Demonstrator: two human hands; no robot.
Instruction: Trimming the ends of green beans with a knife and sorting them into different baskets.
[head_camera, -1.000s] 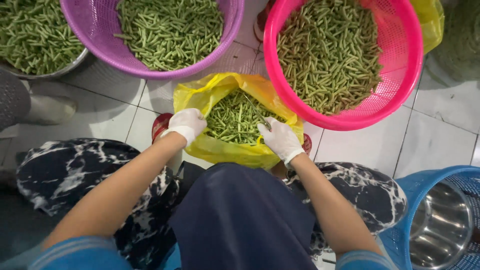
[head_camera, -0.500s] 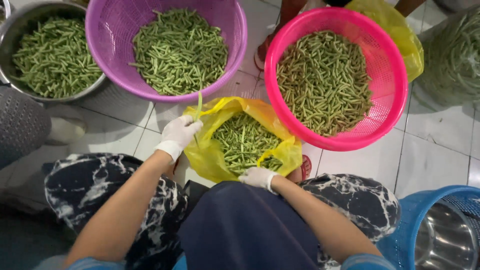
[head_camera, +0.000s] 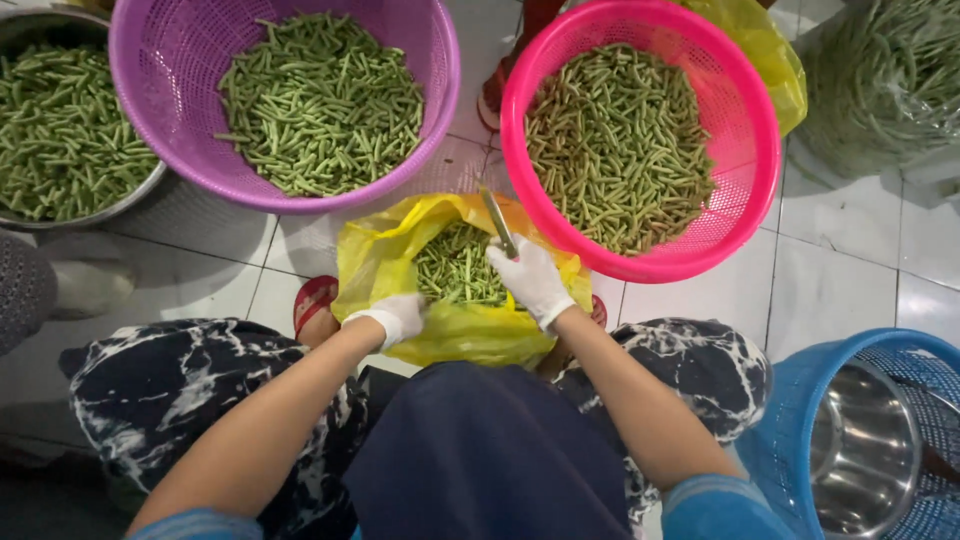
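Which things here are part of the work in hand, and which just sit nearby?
In use: left hand, right hand, knife, yellow bag of beans, pink basket, purple basket.
Nearby only: steel bowl, blue basket, clear bag of beans.

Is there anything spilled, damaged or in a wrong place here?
Nothing stands out. The cut beans stay inside the purple basket, the pink basket and the yellow bag. None show on the floor tiles.
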